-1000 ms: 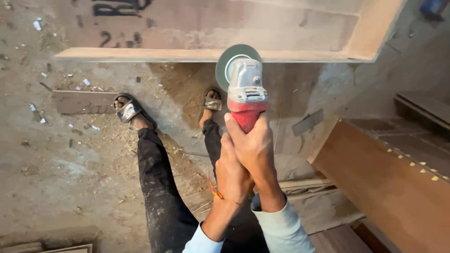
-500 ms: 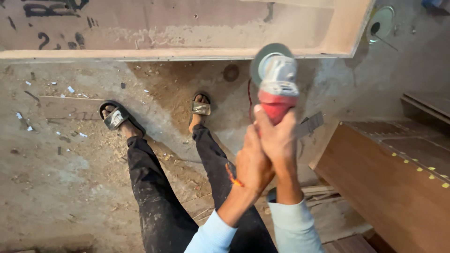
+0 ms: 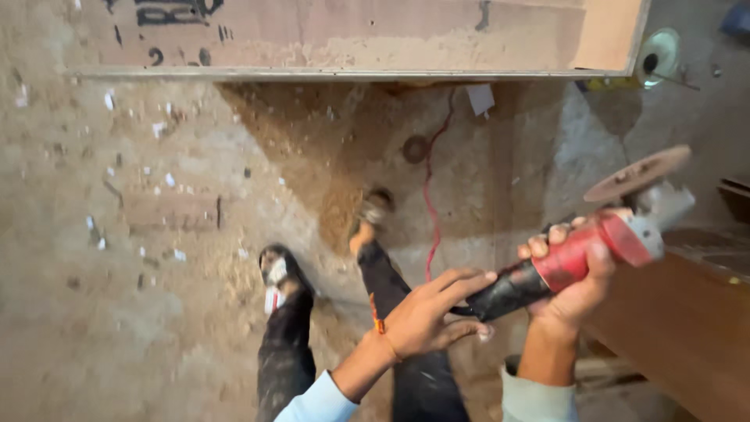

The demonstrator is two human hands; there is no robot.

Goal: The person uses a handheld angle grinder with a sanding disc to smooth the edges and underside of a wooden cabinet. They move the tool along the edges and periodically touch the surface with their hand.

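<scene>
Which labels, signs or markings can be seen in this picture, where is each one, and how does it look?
Plywood panel: top of the view, pale brown, with black painted marks at its left end.
Paper tag: just under the panel's lower edge, small, white, roughly rectangular.
Wooden strip: flat on the dusty floor at left, brownish, with faint marks.
No packages or screens are in view.

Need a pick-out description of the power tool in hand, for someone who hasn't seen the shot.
Start at the brown wooden panel at lower right; just above its edge the right hand grips an angle grinder. It has a red body, a black rear handle touched by the left hand, and a flat round disc at its far end, unlike anything else nearby.
</scene>
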